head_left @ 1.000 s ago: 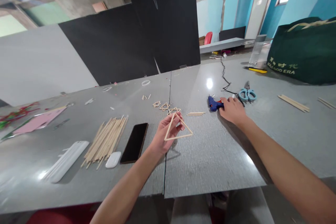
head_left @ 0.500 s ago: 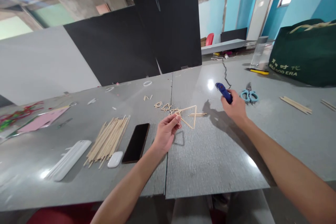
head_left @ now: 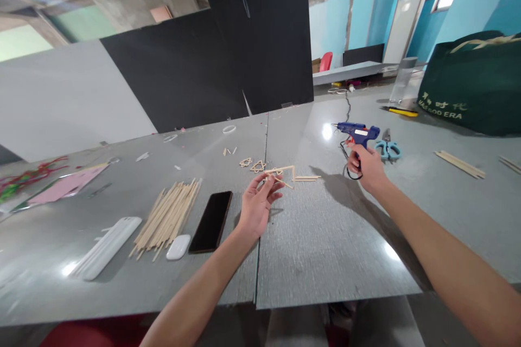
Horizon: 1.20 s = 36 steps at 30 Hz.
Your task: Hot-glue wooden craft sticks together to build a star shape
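My left hand (head_left: 260, 198) pinches a frame of thin wooden sticks (head_left: 293, 173) above the table; part of it is hidden by my fingers. In my right hand (head_left: 365, 165) is a blue hot glue gun (head_left: 358, 131), its nozzle pointing left, my fingers wrapped round the handle. Behind my left hand lie small stick stars (head_left: 258, 166). Loose sticks (head_left: 308, 178) rest on the table just right of the stick frame. Light blue scissors (head_left: 387, 147) lie beyond my right hand.
A bundle of wooden sticks (head_left: 166, 216), a black phone (head_left: 211, 222) and a white case (head_left: 178, 246) lie at left. More sticks (head_left: 459, 164), a yellow cutter (head_left: 401, 111), a clear bottle (head_left: 402, 80) and a green bag (head_left: 472, 84) are at right. A black panel (head_left: 228, 59) stands behind.
The glue gun has turned in my right hand from pointing towards the camera's far side to lying sideways, nozzle left. My left hand has tilted the stick frame, which now looks narrower.
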Each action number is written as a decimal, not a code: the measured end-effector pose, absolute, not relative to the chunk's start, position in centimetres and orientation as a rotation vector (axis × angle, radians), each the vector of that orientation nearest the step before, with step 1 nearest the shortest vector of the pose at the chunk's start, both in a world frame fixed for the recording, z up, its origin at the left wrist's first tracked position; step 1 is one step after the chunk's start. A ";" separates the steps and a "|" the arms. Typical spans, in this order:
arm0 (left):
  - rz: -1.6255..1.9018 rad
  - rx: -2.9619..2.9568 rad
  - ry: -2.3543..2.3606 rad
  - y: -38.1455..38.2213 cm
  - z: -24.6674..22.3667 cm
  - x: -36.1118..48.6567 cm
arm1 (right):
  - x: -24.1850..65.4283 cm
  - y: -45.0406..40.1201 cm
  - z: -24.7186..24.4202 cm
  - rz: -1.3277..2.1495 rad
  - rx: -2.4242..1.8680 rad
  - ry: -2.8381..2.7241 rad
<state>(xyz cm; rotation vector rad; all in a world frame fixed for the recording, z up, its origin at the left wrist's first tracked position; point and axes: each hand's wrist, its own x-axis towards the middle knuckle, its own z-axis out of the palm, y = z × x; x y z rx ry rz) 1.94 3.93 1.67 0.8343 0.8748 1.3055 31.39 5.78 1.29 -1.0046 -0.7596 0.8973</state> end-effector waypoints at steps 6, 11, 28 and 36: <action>1.309 0.844 0.887 4.4 1.5 1.7 | 30.8 5.0 1.9 1.041 -0.928 -0.825; 1.257 0.864 0.996 4.1 1.4 1.7 | 30.8 4.7 1.9 1.068 -0.906 -0.945; 1.196 1.053 1.124 4.9 0.5 2.0 | 27.3 2.5 0.7 1.024 -1.216 -1.603; 1.173 1.110 1.044 4.3 0.3 2.7 | 26.7 2.3 0.4 1.047 -1.193 -1.603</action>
